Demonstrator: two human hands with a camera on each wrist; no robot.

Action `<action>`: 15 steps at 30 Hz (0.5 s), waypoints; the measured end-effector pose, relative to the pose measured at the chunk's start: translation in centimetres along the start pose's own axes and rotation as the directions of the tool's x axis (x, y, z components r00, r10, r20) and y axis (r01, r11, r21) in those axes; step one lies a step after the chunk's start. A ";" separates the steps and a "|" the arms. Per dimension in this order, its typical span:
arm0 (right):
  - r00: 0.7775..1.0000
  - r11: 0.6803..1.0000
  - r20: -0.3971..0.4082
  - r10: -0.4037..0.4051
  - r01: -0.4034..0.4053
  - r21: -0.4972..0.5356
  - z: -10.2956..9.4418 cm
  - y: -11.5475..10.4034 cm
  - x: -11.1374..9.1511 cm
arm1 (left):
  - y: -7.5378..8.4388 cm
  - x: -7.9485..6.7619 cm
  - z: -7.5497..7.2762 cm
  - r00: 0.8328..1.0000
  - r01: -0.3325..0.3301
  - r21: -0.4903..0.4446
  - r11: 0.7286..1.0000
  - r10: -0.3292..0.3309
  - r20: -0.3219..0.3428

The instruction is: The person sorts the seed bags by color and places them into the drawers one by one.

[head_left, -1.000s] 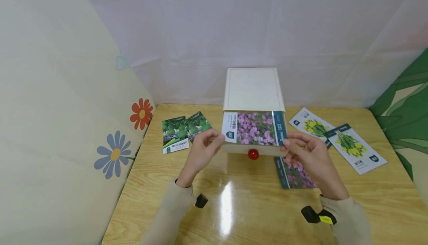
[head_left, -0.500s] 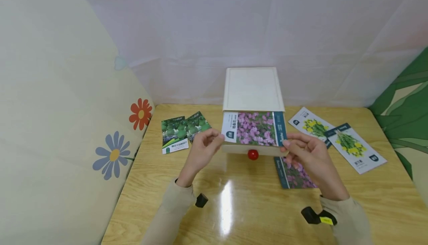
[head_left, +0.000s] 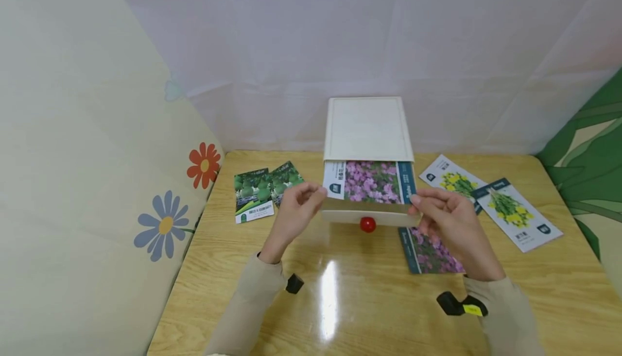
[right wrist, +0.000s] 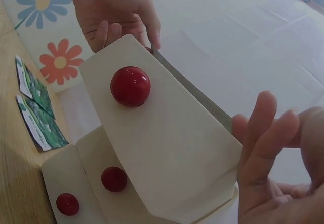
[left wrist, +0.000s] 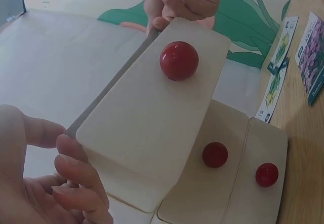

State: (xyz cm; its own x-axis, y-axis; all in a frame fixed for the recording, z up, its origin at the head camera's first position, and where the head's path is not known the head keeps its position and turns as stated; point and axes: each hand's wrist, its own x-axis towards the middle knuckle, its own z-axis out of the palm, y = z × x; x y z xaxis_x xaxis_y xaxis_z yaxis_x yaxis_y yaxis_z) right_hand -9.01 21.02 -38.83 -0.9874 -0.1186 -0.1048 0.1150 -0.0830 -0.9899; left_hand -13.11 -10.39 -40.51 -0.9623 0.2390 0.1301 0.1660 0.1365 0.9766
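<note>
A seed packet (head_left: 371, 183) with pink-purple flowers lies flat over the pulled-out top drawer (head_left: 342, 217) of a white drawer cabinet (head_left: 367, 129). My left hand (head_left: 293, 216) pinches its left corner between thumb and fingers. At the other end, my right hand (head_left: 449, 221) pinches the right corner. Seen from the wrists, the packet is a thin dark edge above the drawer front, which carries a red knob (left wrist: 179, 61). The packet's back edge is hidden under the cabinet top. The inside of the drawer is mostly covered.
Two green vegetable packets (head_left: 255, 195) overlap on the wooden table (head_left: 272, 313) to the left. Two yellow-flower packets (head_left: 517, 215) overlap to the right. Another purple-flower packet (head_left: 432, 253) lies partly under my right hand. Two lower drawers (right wrist: 93, 158) with red knobs are shut.
Both hands have moved the packet slightly away from me, further beneath the cabinet top. A gap now shows between its near edge and the drawer front.
</note>
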 end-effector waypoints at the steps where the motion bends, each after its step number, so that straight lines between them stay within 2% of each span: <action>1: 1.000 1.000 -0.002 0.003 -0.003 -0.003 0.0 0.0 0.1 | 0.0 0.1 0.0 1.000 -0.002 -0.006 1.000 0.002 0.002; 10: 1.000 1.000 -0.015 0.010 -0.010 -0.001 -0.1 -0.2 0.8 | -0.5 1.1 0.0 0.999 0.028 0.011 1.000 -0.028 -0.028; 15: 0.998 0.996 -0.062 0.018 -0.023 -0.088 0.1 -0.2 1.3 | -0.7 1.5 0.1 0.998 0.037 0.043 0.998 -0.035 -0.044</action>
State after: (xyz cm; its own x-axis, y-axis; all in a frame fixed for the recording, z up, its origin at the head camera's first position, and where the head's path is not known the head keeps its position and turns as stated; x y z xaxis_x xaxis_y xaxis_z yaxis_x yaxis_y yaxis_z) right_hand -10.35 20.79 -38.74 -0.9900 -0.0588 -0.1281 0.1279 0.0067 -0.9918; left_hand -14.61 -10.05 -41.06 -0.9760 0.1917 0.1033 0.1395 0.1863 0.9725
